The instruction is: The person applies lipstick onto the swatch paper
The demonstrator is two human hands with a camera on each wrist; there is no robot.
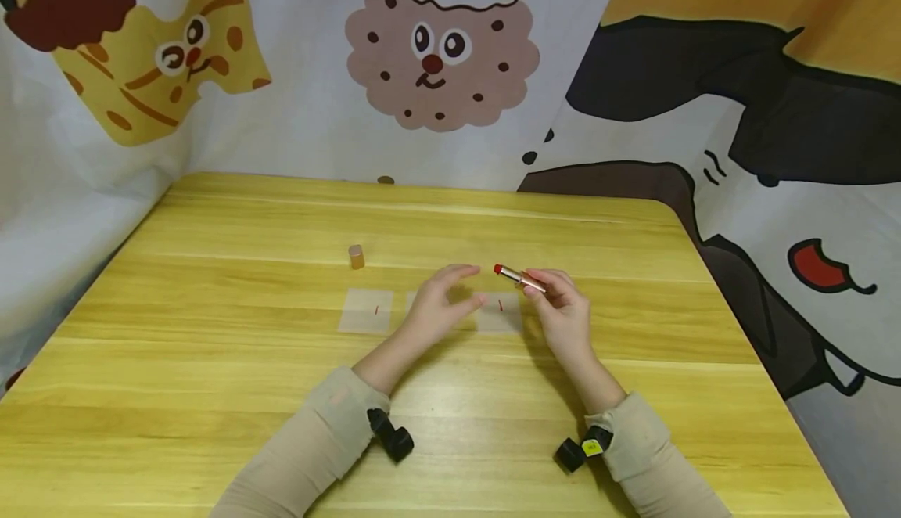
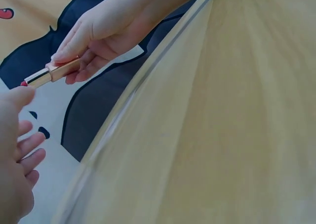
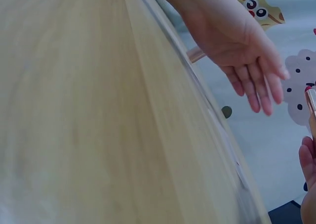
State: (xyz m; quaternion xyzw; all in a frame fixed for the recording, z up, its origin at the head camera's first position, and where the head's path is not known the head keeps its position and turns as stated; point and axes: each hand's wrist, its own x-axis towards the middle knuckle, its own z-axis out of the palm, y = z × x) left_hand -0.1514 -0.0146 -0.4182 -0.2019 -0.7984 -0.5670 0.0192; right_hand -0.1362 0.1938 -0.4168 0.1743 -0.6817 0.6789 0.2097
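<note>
Lipstick (image 1: 518,276) slants above the table (image 1: 450,440), pinched by the right hand (image 1: 566,313) away from its red tip (image 1: 498,269), presumably to avoid smearing; the left hand (image 1: 438,303), fingers loosely parted, holds nothing nearby; the cap (image 1: 357,257) stands apart.

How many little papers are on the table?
3: the left paper, the middle paper, mostly hidden behind the left hand, and the right paper, near the right hand. Others could be hidden.
</note>
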